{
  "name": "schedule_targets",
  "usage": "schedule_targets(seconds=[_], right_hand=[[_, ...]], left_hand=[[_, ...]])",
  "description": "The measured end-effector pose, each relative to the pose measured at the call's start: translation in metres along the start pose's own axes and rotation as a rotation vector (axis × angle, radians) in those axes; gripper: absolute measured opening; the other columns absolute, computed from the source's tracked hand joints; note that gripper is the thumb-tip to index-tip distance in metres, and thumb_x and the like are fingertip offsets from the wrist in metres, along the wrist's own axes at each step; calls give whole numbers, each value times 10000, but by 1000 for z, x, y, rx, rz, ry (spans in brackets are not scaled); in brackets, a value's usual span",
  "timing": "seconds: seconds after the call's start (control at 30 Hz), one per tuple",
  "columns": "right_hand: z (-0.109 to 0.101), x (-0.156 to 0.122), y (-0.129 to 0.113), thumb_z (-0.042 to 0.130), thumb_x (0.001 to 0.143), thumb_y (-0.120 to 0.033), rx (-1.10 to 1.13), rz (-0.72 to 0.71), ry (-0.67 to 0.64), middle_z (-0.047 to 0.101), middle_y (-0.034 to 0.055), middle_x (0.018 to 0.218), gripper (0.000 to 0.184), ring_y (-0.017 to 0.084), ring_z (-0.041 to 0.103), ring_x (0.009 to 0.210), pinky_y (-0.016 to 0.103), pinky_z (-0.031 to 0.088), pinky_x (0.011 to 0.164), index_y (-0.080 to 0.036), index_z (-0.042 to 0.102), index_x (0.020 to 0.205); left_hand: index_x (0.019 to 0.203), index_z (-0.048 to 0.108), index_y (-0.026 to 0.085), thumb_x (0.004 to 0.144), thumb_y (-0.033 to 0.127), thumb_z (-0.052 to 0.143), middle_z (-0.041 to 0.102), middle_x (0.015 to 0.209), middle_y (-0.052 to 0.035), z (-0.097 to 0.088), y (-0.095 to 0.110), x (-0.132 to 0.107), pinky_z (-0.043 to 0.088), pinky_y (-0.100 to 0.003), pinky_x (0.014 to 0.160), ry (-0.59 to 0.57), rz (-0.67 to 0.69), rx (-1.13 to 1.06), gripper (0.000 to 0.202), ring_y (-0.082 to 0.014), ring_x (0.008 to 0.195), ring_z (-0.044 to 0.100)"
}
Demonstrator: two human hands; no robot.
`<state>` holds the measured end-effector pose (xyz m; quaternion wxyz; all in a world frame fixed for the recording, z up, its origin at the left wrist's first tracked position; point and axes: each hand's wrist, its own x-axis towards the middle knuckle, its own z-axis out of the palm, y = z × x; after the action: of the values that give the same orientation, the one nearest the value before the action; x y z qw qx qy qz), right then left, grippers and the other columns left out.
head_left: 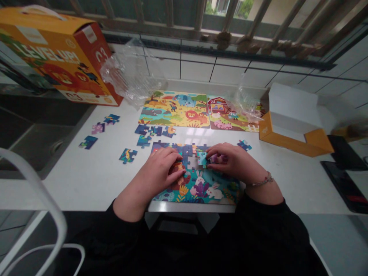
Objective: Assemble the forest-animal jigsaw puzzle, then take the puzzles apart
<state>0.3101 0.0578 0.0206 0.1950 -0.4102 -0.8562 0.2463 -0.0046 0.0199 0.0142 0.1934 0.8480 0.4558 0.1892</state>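
A partly built jigsaw puzzle [201, 188] with rabbits and flowers lies at the near edge of the white table [94, 180]. My left hand [161, 168] rests flat on its left part, fingers together and pressing down. My right hand [232, 161] pinches a light blue puzzle piece [202, 158] over a gap in the puzzle's upper middle. Several loose pieces [128, 155] lie scattered to the left, and one more piece [244, 145] sits just beyond my right hand.
Two finished puzzles lie further back: a safari one [175, 109] and a farm one [230, 115]. An orange puzzle box [57, 57] stands back left beside crumpled plastic wrap [129, 73]. An open orange-and-white box [293, 122] sits right, a dark tablet [347, 180] beyond. A white chair frame [34, 199] stands near left.
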Motion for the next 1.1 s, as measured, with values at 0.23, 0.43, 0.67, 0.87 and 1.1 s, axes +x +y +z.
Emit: schedule_targets(seconds=[0.23, 0.43, 0.67, 0.87, 1.1], right_hand=[[-6, -9, 15, 912, 875, -268, -7, 44, -20, 823, 47, 1197, 230, 256, 749, 1060, 427, 599, 927, -282, 802, 1078], [-2, -8, 1, 826, 929, -209, 91, 18, -46, 812, 39, 1329, 248, 230, 768, 1073, 384, 620, 916, -299, 791, 1158], [4, 1, -22, 663, 995, -77, 17, -56, -6, 728, 72, 1451, 371, 240, 714, 1272, 438, 573, 1105, -290, 729, 1292], [7, 0, -29, 951, 852, -352, -116, 35, -107, 702, 97, 1152, 377, 273, 701, 1033, 435, 608, 915, -218, 719, 1118], [10, 0, -30, 578, 969, 18, -40, -102, -143, 687, 80, 1235, 447, 228, 692, 1115, 414, 577, 1017, -279, 779, 1236]], left_hand=[[1206, 710, 193, 1012, 381, 738, 710, 1286, -131, 2, -4, 0, 505, -504, 1029, -8, 3, 31, 272, -326, 1184, 663], [1230, 722, 200, 1015, 400, 735, 715, 1298, -130, 2, -4, -1, 505, -509, 1042, -12, 21, 29, 294, -333, 1203, 658], [1262, 763, 225, 1054, 427, 693, 721, 1273, -122, -1, 2, 0, 518, -486, 1027, -50, 125, -33, 298, -312, 1177, 670], [1391, 744, 261, 1026, 422, 738, 691, 1355, -141, 2, 1, -1, 509, -527, 1089, -86, 167, -22, 399, -344, 1277, 636], [1304, 770, 286, 1041, 437, 719, 700, 1328, -119, -1, 4, -1, 499, -513, 1067, -100, 190, -39, 308, -326, 1256, 641]])
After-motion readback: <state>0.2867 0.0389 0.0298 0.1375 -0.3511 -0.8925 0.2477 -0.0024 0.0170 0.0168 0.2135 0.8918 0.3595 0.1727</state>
